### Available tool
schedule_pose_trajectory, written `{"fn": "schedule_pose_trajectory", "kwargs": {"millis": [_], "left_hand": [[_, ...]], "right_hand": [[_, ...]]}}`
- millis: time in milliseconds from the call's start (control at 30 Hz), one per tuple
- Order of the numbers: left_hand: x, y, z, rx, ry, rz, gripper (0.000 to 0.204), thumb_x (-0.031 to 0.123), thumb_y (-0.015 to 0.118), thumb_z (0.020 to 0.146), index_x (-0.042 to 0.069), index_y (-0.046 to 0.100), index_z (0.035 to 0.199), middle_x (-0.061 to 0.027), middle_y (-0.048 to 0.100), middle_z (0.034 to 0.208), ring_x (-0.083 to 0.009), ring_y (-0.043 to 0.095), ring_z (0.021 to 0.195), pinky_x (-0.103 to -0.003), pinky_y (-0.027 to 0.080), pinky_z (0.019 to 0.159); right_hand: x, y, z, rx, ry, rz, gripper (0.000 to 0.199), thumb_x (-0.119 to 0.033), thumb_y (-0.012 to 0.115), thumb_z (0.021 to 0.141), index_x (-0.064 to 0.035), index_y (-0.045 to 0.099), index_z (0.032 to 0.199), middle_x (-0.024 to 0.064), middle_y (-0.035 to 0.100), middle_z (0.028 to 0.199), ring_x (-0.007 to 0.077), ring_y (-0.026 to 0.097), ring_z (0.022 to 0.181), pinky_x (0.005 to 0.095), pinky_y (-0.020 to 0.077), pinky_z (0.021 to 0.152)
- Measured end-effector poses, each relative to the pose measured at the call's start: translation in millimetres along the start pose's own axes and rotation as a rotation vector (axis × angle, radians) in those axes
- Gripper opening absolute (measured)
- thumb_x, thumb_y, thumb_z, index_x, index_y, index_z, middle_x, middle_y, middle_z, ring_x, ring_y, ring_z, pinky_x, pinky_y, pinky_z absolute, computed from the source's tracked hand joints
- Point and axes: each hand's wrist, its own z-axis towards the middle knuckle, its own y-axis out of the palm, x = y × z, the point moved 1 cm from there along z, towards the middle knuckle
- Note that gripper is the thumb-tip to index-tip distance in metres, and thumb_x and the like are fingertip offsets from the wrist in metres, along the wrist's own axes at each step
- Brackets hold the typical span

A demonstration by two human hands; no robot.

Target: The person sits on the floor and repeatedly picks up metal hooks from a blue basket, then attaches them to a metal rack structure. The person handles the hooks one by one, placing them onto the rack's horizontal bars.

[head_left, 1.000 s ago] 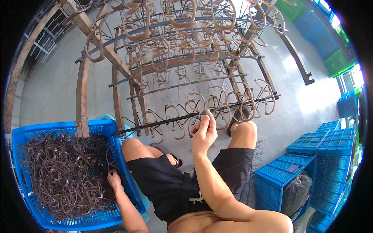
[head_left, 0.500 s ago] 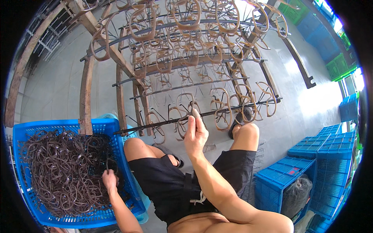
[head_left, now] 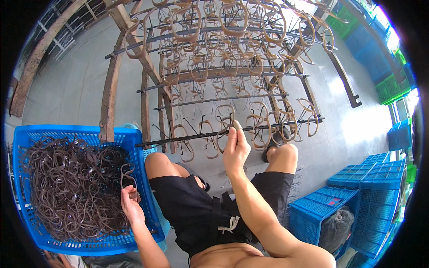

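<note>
My left hand [head_left: 132, 206] is closed with its fingers curled at the right side of a blue plastic basket. It pinches a dark brown eyeglass frame [head_left: 127, 172], which stands up above the fingertips. A heap of similar frames [head_left: 73, 192] fills the basket. My right hand [head_left: 236, 154] is raised in front of me, thumb and index finger together at a dark rod [head_left: 201, 135]. A pale cover wraps its index fingertip. Just left of those fingers a tan eyeglass frame [head_left: 225, 110] hangs on the rod; what they pinch is hidden.
Wooden posts [head_left: 109, 100] carry more rods, with several rows of tan frames [head_left: 233, 32] hanging beyond. The blue basket [head_left: 144, 178] stands beside my left knee. Blue crates [head_left: 324, 203] stand at the right, one holding a dark bag [head_left: 337, 228].
My left hand has come up slightly from the heap, and the frame in it now shows more. The right hand stays at the rod. The whole view has shifted a little.
</note>
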Motion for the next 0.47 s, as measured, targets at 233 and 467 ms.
{"fn": "schedule_pose_trajectory", "kwargs": {"millis": [233,467], "left_hand": [[13.9,0.5,-21.3,-0.283,0.125,-0.054,0.026,0.024,0.043,0.091,0.004,0.059,0.090,-0.0047,0.054,0.102,-0.0120,0.047,0.090,-0.026,0.035,0.079],[-23.5,4.1,-9.1,-0.437,0.170,-0.053,0.034,0.032,0.040,0.095,0.004,0.059,0.095,-0.0111,0.054,0.108,-0.0199,0.049,0.102,-0.033,0.034,0.092]], "right_hand": [[-0.9,-11.6,-9.9,-0.114,0.248,0.278,0.033,-0.018,0.049,0.094,-0.0020,0.051,0.123,-0.0053,0.044,0.056,0.0024,0.041,0.048,0.0188,0.0362,0.045],[-1.6,-5.6,-3.8,-0.105,0.253,0.234,0.029,-0.016,0.051,0.093,-0.0041,0.055,0.118,-0.0038,0.048,0.060,0.0018,0.041,0.047,0.0175,0.0340,0.042]]}}
